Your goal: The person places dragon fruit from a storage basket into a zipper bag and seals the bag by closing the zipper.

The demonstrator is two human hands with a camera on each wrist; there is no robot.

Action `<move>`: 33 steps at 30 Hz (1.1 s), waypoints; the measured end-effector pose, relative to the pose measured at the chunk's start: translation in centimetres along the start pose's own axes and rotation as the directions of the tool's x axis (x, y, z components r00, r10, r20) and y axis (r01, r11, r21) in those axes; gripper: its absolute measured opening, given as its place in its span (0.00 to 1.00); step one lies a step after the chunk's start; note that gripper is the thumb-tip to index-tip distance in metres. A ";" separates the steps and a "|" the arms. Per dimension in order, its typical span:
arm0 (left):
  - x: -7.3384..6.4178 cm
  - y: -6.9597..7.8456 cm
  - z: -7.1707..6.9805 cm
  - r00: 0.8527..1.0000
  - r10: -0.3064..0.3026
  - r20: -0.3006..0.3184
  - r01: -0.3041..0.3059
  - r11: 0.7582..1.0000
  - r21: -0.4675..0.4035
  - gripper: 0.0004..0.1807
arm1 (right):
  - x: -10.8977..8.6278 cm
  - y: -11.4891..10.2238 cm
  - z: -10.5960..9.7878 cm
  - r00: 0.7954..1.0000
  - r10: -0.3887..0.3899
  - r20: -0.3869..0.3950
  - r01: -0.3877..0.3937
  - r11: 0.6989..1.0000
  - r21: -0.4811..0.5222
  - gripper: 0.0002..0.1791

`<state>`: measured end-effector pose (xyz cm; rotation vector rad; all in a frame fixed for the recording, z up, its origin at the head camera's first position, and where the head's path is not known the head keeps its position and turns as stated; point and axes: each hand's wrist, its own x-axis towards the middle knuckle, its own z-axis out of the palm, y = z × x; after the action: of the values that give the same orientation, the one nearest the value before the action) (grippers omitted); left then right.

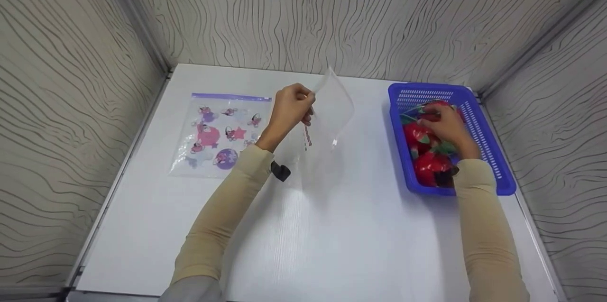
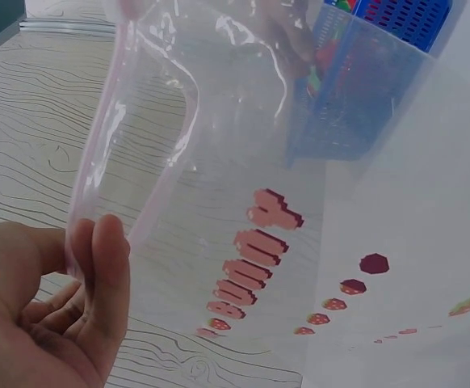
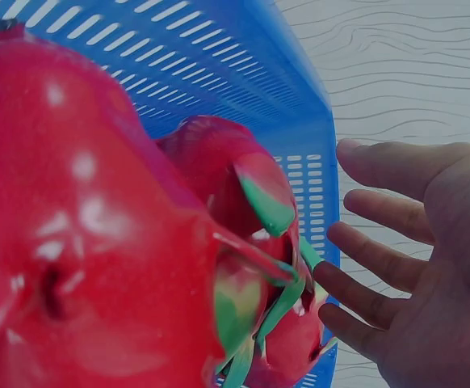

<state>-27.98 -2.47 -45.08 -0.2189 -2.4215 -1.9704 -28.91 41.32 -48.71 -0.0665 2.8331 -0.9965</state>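
My left hand [image 1: 293, 106] pinches the rim of a clear plastic zip bag [image 1: 337, 107] between thumb and fingers. In the left wrist view, the bag's mouth gapes apart, and pink BUNNY lettering [image 2: 255, 246] with small strawberries runs down its side. Over at the right, my right hand [image 1: 446, 126] reaches into a blue basket [image 1: 397, 145] of red dragon fruits [image 1: 429, 169] with green-tipped scales. Its fingers [image 3: 380, 259] are spread and loosely extended beside a dragon fruit [image 3: 227, 162], with nothing held in them.
A second zip bag [image 1: 208, 136], with a purple slider top and cartoon prints, lies flat on the white table [image 1: 303, 245] at the left. Wood-grain panels [image 1: 284, 17] stand behind the table and on both sides.
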 end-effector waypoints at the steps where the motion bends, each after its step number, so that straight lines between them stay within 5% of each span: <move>1: 0.0 0.0 0.0 1.000 0.000 0.000 0.000 1.000 -0.003 0.08 | 0.0 0.1 0.0 1.000 0.002 0.008 -0.002 1.000 0.000 0.32; 33: -0.1 -0.5 0.0 1.000 0.017 0.012 -0.017 1.000 -0.024 0.09 | -0.6 1.8 -0.1 0.959 0.160 0.232 -0.145 0.986 -0.082 0.52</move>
<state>-27.99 -2.57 -45.59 -0.2520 -2.3957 -1.9980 -28.37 42.85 -49.71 0.0250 2.6058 -0.8061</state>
